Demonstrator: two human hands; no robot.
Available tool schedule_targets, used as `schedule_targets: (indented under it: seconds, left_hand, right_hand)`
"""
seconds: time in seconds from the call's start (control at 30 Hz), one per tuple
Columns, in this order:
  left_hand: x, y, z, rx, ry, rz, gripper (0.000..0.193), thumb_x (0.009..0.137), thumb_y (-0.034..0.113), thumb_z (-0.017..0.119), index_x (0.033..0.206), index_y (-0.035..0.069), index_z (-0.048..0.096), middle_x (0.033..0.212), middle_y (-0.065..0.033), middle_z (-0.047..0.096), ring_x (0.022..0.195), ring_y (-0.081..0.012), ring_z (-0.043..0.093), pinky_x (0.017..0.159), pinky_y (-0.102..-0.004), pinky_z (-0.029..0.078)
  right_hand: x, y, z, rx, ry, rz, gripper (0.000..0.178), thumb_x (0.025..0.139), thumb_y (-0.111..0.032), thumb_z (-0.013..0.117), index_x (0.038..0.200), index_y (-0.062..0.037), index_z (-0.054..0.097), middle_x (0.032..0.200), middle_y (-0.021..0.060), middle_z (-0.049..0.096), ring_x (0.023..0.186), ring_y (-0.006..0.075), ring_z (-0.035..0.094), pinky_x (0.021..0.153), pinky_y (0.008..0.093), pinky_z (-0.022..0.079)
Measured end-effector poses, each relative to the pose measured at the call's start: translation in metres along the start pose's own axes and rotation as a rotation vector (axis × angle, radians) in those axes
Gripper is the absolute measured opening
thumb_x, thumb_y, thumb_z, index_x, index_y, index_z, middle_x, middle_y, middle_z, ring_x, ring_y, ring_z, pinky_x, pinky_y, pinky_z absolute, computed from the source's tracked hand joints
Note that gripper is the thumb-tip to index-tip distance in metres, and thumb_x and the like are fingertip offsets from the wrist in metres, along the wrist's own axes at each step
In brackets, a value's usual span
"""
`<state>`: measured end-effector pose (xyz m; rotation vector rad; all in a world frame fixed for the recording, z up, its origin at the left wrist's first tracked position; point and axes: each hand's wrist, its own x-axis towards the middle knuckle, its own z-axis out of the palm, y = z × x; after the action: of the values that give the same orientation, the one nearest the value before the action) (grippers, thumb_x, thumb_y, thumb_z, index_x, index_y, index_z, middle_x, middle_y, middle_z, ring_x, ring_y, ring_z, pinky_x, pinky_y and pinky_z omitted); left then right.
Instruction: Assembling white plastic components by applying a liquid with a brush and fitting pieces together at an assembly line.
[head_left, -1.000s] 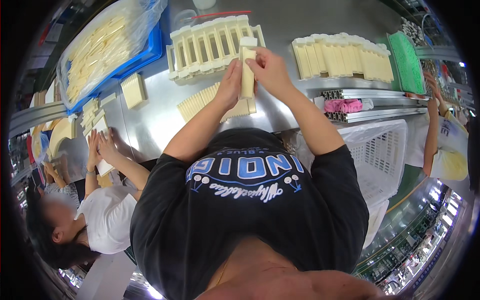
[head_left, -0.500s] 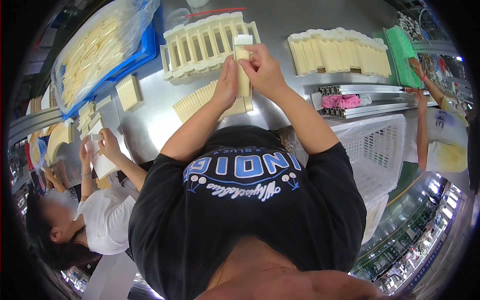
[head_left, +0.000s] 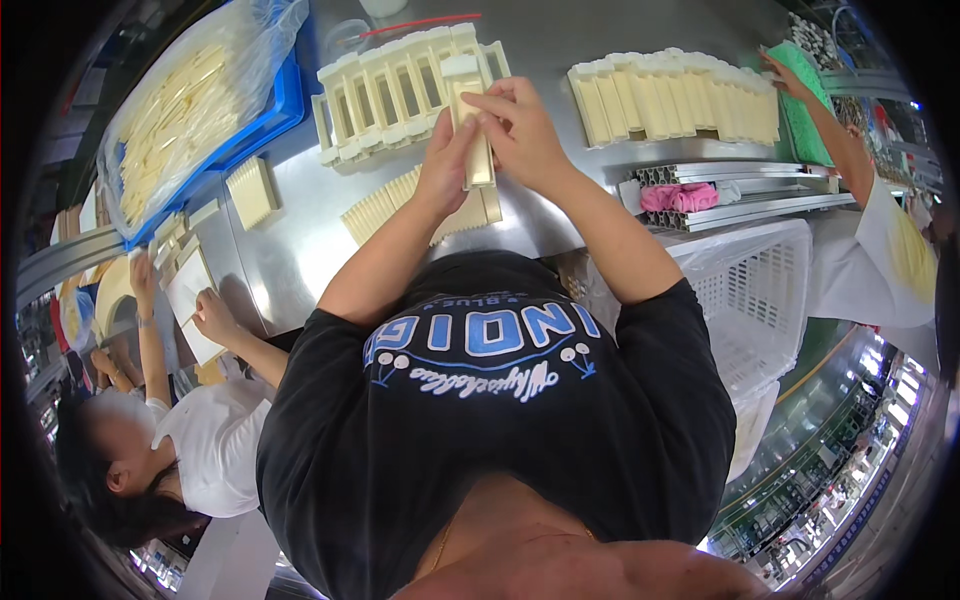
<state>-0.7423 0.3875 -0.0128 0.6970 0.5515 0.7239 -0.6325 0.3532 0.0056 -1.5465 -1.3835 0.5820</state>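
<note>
Both my hands are closed on one long cream plastic housing (head_left: 480, 172) with a white end, held tilted above the steel table. My left hand (head_left: 445, 170) wraps its left side. My right hand (head_left: 525, 135) grips from the right, its thumb and fingertips pressed on the upper face. Just behind stands a row of hollow cream frames (head_left: 385, 139) with white ends. Under my left hand lies a fanned row of thin cream strips (head_left: 370, 212), partly covered by the hand and forearm.
A row of cream housings (head_left: 660, 105) lies at right, near metal profiles (head_left: 760, 172) with a pink cloth (head_left: 682, 197). A blue crate (head_left: 288, 95) holds bagged cream strips. A small strip stack (head_left: 251, 192) lies left. Co-workers' hands reach in at both sides; a white basket (head_left: 770, 255) stands right.
My hands and the housing have shifted slightly left, and the right fingers now lie lower across its face. The right-hand co-worker's arm has reached farther over the green tray; the left co-worker's hands have moved apart.
</note>
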Motion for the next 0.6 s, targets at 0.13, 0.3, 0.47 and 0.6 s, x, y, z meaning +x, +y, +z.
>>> schedule_targets:
  seconds: [0.13, 0.3, 0.47, 0.6]
  left_hand:
    - [0.007, -0.014, 0.002, 0.226, 0.096, 0.128, 0.023, 0.085, 0.01, 0.044, 0.104, 0.005, 0.032, 0.096, -0.011, 0.05, 0.083, -0.0161, 0.052, 0.065, -0.0258, 0.046]
    - [0.029, -0.047, -0.001, 0.571, -0.041, 0.207, 0.04, 0.079, 0.007, 0.05, 0.111, -0.001, 0.028, 0.098, -0.0135, 0.049, 0.085, -0.0175, 0.05, 0.072, -0.0277, 0.042]
    - [0.024, -0.053, -0.008, 0.811, -0.233, 0.034, 0.054, 0.08, 0.014, 0.053, 0.124, 0.002, 0.024, 0.1, -0.0135, 0.051, 0.089, -0.0179, 0.051, 0.075, -0.0284, 0.041]
    - [0.016, -0.04, -0.027, 0.706, -0.206, -0.207, 0.038, 0.083, 0.015, 0.049, 0.118, 0.005, 0.036, 0.095, -0.0107, 0.055, 0.084, -0.0152, 0.053, 0.073, -0.0268, 0.041]
  right_hand:
    - [0.004, 0.0, -0.007, 0.011, -0.181, 0.204, 0.03, 0.073, -0.019, 0.056, 0.1, -0.0053, 0.057, 0.1, 0.0159, 0.046, 0.08, 0.0289, 0.053, 0.073, 0.0341, 0.043]
    - [0.004, 0.018, -0.022, -0.236, 0.01, 0.128, 0.039, 0.067, -0.019, 0.061, 0.102, -0.0032, 0.051, 0.091, 0.0153, 0.052, 0.076, 0.0241, 0.054, 0.066, 0.0319, 0.045]
    - [0.015, 0.056, -0.08, -0.5, -0.063, 0.326, 0.038, 0.064, -0.018, 0.059, 0.097, -0.0033, 0.049, 0.091, 0.0168, 0.055, 0.087, 0.0278, 0.053, 0.07, 0.0348, 0.044]
    - [0.012, 0.118, -0.122, -0.927, -0.052, 0.37, 0.033, 0.065, -0.015, 0.056, 0.095, -0.0026, 0.048, 0.089, 0.0188, 0.054, 0.086, 0.0311, 0.053, 0.071, 0.0391, 0.044]
